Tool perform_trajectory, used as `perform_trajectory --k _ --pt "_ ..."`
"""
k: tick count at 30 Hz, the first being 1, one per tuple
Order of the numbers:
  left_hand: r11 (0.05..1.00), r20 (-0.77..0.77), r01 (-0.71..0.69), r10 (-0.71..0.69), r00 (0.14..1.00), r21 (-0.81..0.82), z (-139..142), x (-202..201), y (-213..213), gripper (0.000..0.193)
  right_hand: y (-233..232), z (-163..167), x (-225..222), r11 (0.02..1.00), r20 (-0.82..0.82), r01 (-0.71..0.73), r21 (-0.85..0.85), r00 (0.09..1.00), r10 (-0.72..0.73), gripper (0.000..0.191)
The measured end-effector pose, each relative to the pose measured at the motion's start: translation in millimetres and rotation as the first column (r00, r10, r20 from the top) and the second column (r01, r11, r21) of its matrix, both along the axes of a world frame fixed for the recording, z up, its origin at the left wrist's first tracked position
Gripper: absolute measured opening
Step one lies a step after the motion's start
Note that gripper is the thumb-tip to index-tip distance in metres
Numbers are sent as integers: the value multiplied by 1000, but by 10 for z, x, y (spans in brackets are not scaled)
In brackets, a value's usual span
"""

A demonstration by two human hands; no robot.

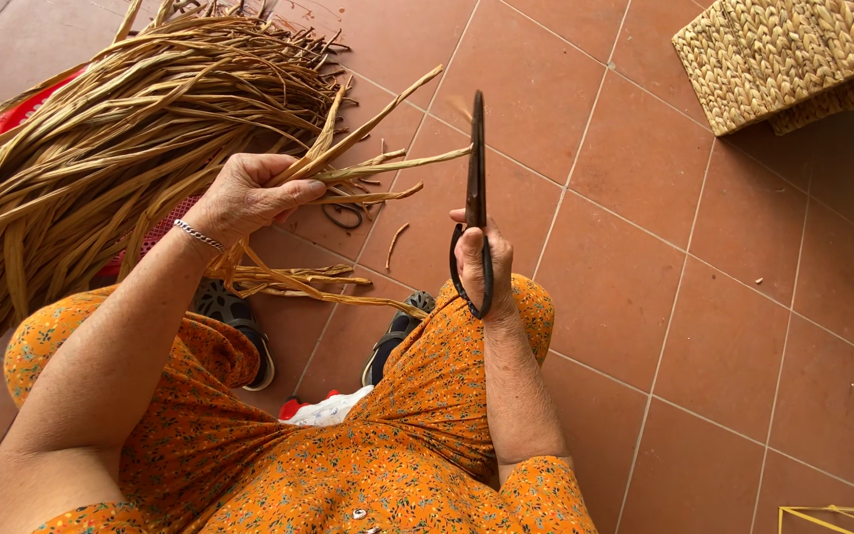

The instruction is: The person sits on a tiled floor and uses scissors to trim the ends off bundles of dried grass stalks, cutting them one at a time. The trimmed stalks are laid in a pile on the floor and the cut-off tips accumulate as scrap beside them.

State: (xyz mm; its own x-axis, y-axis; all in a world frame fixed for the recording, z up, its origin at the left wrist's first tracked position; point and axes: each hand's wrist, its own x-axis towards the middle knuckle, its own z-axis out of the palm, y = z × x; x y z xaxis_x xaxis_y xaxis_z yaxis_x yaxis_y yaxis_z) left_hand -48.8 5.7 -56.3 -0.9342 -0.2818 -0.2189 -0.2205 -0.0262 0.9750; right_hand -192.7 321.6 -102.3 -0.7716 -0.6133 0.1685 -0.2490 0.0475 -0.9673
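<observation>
Dried reed strips (378,163), ends fanned at centre frame, pinched in left hand (249,193) at ten o'clock; right hand (481,262) at three o'clock clenches black shears (474,188), blades closed; risk: strips slipping, fingers nicked.

Terracotta floor tiles (704,247) are spreading across the whole view in large squares, their pale grout lines running diagonally, and soft even daylight is falling on them without casting hard shadows. A woven straw basket (793,54) is sitting on the tiles at the upper right corner, its plaited side facing the camera, and diagonally opposite it, far down at the lower right edge, a thin yellow frame (832,516) is poking into view. Well to the left of the basket, small dry scraps (396,244) are lying scattered on the tiles.
</observation>
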Motion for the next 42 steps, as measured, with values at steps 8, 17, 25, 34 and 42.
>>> perform_trajectory --k 8,17,25,34,42 --pt "983 3 -52 54 999 -175 -93 -65 21 28 2 -23 -87 993 -112 -121 -17 987 118 79" --pt "867 -184 -11 -93 979 -499 57 -12 120 33 -84 -5 -30 976 20 -134 172 991 133 95" --pt "837 -100 62 -138 985 -543 160 5 199 38 -72 72 2 991 11 -79 107 997 78 82" --pt "862 -182 4 -111 977 -506 51 -29 174 31 -52 -23 0 999 120 -21 -29 992 24 80" --pt "862 -115 80 -158 981 -501 -44 6 145 32 -15 -3 -157 994 150 -34 -102 987 49 85"
